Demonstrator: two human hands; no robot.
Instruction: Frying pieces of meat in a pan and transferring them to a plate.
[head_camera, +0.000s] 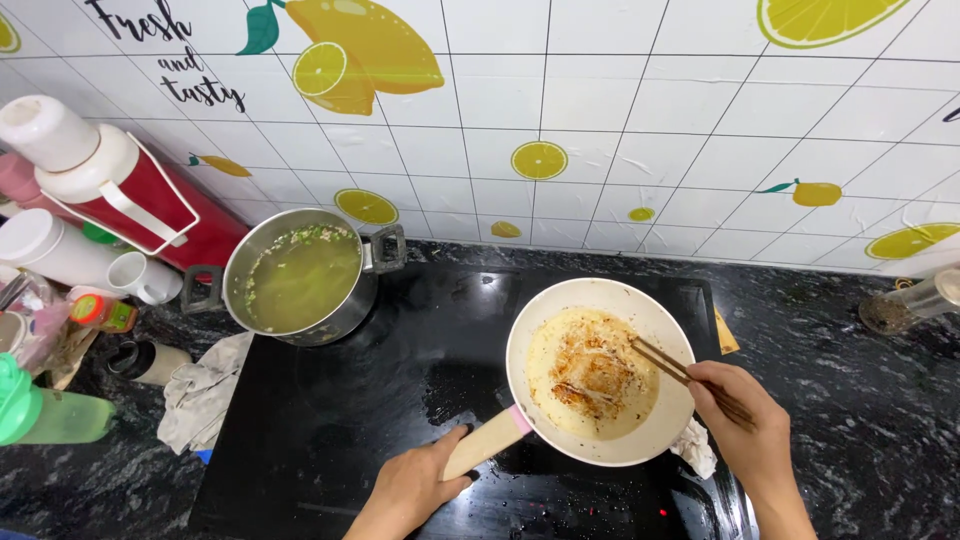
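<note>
A white frying pan (540, 330) sits on the black cooktop (400, 400), holding a round yellow omelette (592, 375) browned in the middle. My left hand (415, 485) grips the pan's pale wooden handle (487, 442) at the lower left. My right hand (745, 420) holds a pair of wooden chopsticks (665, 364) whose tips rest on the right edge of the omelette.
A steel pot (300, 275) of greenish broth stands on the cooktop's left. A red thermos (130, 190), white mugs and bottles crowd the far left counter. A crumpled cloth (200, 390) lies by the cooktop. A glass jar (910, 300) lies at right. A tiled wall stands behind.
</note>
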